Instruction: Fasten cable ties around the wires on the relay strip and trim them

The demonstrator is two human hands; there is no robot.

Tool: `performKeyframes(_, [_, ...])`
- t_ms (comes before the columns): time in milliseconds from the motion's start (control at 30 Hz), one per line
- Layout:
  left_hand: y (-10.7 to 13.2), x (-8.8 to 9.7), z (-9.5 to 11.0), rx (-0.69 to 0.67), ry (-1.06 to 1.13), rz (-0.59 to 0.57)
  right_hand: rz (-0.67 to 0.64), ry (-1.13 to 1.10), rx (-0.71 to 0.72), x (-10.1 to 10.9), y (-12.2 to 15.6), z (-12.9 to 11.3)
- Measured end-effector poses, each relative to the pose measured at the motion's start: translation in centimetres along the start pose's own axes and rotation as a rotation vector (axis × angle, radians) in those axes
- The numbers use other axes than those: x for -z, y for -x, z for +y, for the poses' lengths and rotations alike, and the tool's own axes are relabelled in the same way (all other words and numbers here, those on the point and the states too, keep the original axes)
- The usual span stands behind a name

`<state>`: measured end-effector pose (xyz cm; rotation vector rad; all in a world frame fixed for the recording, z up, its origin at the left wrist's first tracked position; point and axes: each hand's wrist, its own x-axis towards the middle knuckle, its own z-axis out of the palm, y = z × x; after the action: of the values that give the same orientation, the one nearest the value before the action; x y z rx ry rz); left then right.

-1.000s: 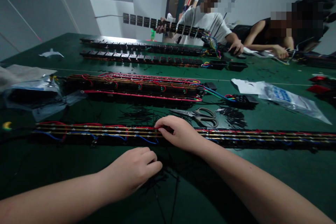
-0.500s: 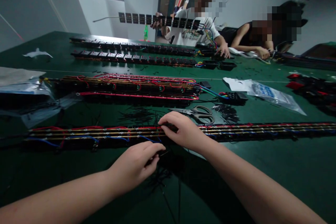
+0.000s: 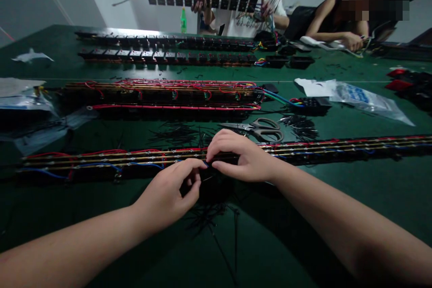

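- Before me, the wired strip's metal rods (image 3: 135, 161) look brass-like and glossy, with shiny, silvery solder spots.
- Its red and blue wires (image 3: 50, 172) seem smooth, plastic-coated.
- My scissors (image 3: 251, 127) have dull-sheened metal blades and matt, grey, plastic-looking handles.
- The green tabletop (image 3: 371, 193) looks smooth, faintly glossy to me.
- I see a clear plastic bag (image 3: 374, 100), shiny and crinkled.
- The co-worker's white shirt (image 3: 232, 28) is matt cloth.
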<state>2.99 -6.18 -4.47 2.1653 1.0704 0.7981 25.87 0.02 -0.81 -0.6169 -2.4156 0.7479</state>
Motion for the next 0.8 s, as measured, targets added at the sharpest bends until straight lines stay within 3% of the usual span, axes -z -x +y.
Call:
performKeyframes(167, [-0.22,0.36,0.21,0.041,0.061,0.044,-0.100,0.006,0.076,0.48,0.04,0.41])
performKeyframes(467, [-0.16,0.37,-0.25,0.079,0.074,0.063,-0.073,-0.046,0.061,0.39,-0.04,0.57])
performKeyframes(800, [-0.26,0.49,-0.14,-0.038,0.010,0.015,-0.026,-0.041,0.029,-0.07,0.00,0.84])
